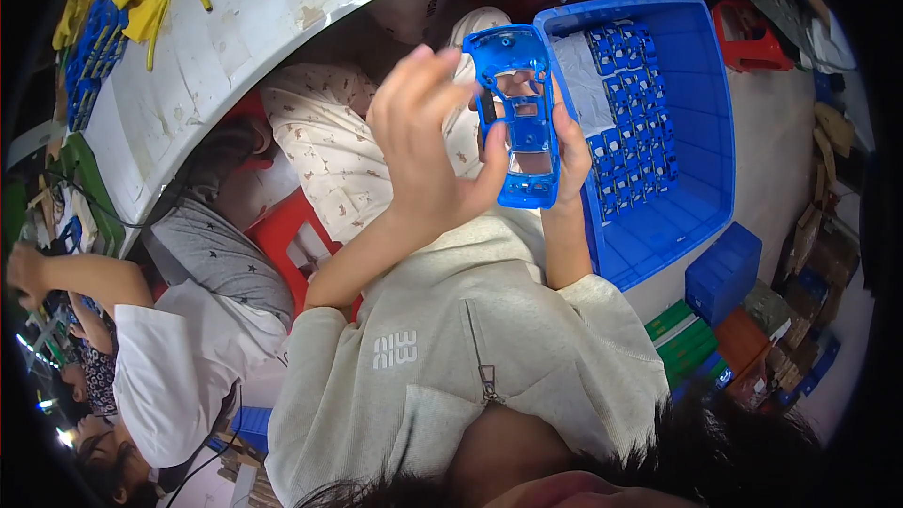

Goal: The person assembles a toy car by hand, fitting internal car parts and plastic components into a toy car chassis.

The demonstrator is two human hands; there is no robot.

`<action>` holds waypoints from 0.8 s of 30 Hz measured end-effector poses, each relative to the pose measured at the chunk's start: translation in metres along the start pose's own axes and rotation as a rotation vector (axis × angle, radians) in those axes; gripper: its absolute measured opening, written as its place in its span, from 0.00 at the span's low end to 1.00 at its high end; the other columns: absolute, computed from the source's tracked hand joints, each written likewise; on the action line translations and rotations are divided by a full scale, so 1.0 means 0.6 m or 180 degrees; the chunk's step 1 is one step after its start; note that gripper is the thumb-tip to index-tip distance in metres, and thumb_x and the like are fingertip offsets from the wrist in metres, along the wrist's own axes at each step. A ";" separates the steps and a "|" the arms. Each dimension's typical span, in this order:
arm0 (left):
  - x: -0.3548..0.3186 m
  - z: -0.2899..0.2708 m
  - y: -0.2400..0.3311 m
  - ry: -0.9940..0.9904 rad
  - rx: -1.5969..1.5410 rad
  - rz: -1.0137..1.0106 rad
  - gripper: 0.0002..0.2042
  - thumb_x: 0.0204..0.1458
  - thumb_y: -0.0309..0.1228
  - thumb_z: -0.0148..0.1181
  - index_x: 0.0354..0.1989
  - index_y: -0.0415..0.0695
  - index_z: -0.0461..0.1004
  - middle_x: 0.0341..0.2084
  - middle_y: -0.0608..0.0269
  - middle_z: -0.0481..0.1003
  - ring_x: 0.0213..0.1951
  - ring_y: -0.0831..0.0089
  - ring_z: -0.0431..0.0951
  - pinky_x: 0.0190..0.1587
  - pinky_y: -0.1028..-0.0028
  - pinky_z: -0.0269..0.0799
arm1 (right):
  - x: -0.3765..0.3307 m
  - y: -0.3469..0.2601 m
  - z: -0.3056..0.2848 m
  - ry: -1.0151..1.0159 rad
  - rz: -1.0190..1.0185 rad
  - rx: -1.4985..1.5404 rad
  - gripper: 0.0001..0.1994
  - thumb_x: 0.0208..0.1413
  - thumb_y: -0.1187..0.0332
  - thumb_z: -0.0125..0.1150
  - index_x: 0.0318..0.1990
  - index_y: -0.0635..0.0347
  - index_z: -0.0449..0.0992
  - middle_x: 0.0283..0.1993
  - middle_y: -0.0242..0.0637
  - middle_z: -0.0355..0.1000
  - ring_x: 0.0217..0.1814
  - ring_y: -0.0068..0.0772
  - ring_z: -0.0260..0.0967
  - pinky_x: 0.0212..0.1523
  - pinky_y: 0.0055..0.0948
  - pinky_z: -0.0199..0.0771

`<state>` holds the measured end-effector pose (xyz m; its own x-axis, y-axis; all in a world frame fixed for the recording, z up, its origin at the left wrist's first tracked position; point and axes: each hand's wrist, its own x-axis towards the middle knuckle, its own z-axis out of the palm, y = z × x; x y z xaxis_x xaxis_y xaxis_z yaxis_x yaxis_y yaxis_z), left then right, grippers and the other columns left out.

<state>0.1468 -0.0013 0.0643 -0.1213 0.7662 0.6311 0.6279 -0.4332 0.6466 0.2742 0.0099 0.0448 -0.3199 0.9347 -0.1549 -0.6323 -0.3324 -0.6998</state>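
Note:
A glossy blue toy car body shell point(531, 137) with see-through window openings is held up in front of my lap, its long side roughly upright. My right hand point(570, 155) grips it along its right edge, with the thumb at the front and the other fingers partly hidden behind. My left hand point(414, 136) is at the shell's left side, fingers stretched and somewhat blurred, with the thumb against or just over the edge. A small dark part point(487, 107) shows at the shell's left side; I cannot tell how it is attached.
To the right stands a large blue crate point(707, 122) with rows of small blue parts point(640, 103) and a white sheet point(581, 85). A worn white table point(235, 14) curves across the upper left. A red stool point(752, 38) is beyond the crate. A co-worker point(179, 376) sits at left.

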 end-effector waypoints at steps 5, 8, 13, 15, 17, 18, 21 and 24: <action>0.017 0.016 -0.013 -0.1393 -0.1970 -0.2192 0.09 0.47 0.26 0.55 0.36 0.38 0.65 0.29 0.62 0.71 0.32 0.80 0.70 0.35 0.80 0.65 | -0.005 -0.001 0.006 -0.0020 -0.0140 -0.0400 0.26 0.50 0.54 0.48 0.51 0.60 0.51 0.51 0.41 0.57 0.49 0.27 0.59 0.48 0.25 0.60; 0.008 0.022 -0.019 -0.1230 -0.1608 -0.1874 0.11 0.45 0.24 0.53 0.37 0.34 0.63 0.27 0.51 0.69 0.34 0.60 0.70 0.37 0.69 0.64 | -0.003 -0.004 0.002 -0.0147 -0.0079 -0.0706 0.27 0.48 0.56 0.50 0.52 0.60 0.50 0.52 0.42 0.57 0.48 0.27 0.59 0.48 0.25 0.60; -0.004 0.033 -0.024 -0.1154 -0.1136 -0.1699 0.12 0.46 0.25 0.51 0.38 0.31 0.62 0.26 0.47 0.69 0.29 0.55 0.69 0.34 0.65 0.64 | 0.000 -0.015 0.018 0.0450 -0.0251 -0.2307 0.07 0.52 0.77 0.43 0.39 0.65 0.63 0.38 0.38 0.69 0.37 0.22 0.64 0.38 0.21 0.64; -0.007 0.035 -0.025 -0.1197 -0.1149 -0.1816 0.13 0.46 0.25 0.51 0.39 0.30 0.61 0.27 0.46 0.69 0.27 0.54 0.69 0.34 0.64 0.64 | 0.003 -0.010 0.017 0.0532 -0.0307 -0.2495 0.06 0.52 0.77 0.43 0.39 0.65 0.63 0.37 0.39 0.69 0.36 0.22 0.64 0.37 0.22 0.64; -0.006 0.035 -0.024 -0.1222 -0.1021 -0.1604 0.16 0.47 0.26 0.51 0.42 0.28 0.59 0.28 0.45 0.70 0.26 0.56 0.69 0.31 0.66 0.64 | 0.003 -0.011 0.017 0.0623 -0.0363 -0.2687 0.06 0.52 0.76 0.44 0.38 0.65 0.62 0.35 0.41 0.69 0.35 0.23 0.65 0.36 0.23 0.64; -0.006 0.034 -0.024 -0.1224 -0.1021 -0.1607 0.16 0.47 0.26 0.51 0.42 0.28 0.59 0.28 0.45 0.70 0.26 0.56 0.69 0.31 0.66 0.64 | 0.003 -0.012 0.018 0.0673 -0.0362 -0.2802 0.06 0.52 0.76 0.43 0.37 0.66 0.62 0.35 0.41 0.69 0.33 0.23 0.65 0.34 0.23 0.64; -0.007 0.033 -0.025 -0.1413 -0.1226 -0.1892 0.11 0.51 0.27 0.49 0.42 0.38 0.62 0.28 0.60 0.69 0.25 0.81 0.69 0.24 0.82 0.67 | 0.003 -0.008 0.017 0.0718 -0.0406 -0.2955 0.05 0.52 0.76 0.43 0.36 0.66 0.62 0.33 0.42 0.68 0.31 0.24 0.64 0.31 0.24 0.64; -0.007 0.033 -0.026 -0.1388 -0.1319 -0.1885 0.11 0.51 0.27 0.49 0.42 0.38 0.62 0.29 0.61 0.69 0.25 0.81 0.69 0.24 0.82 0.66 | 0.003 -0.008 0.018 0.0741 -0.0395 -0.3032 0.04 0.52 0.76 0.43 0.35 0.66 0.61 0.31 0.42 0.68 0.29 0.23 0.64 0.29 0.24 0.64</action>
<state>0.1529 0.0114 0.0429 0.0194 0.9994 -0.0286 0.2110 0.0238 0.9772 0.2689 0.0120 0.0556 -0.0783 0.9915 -0.1042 0.2127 -0.0855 -0.9734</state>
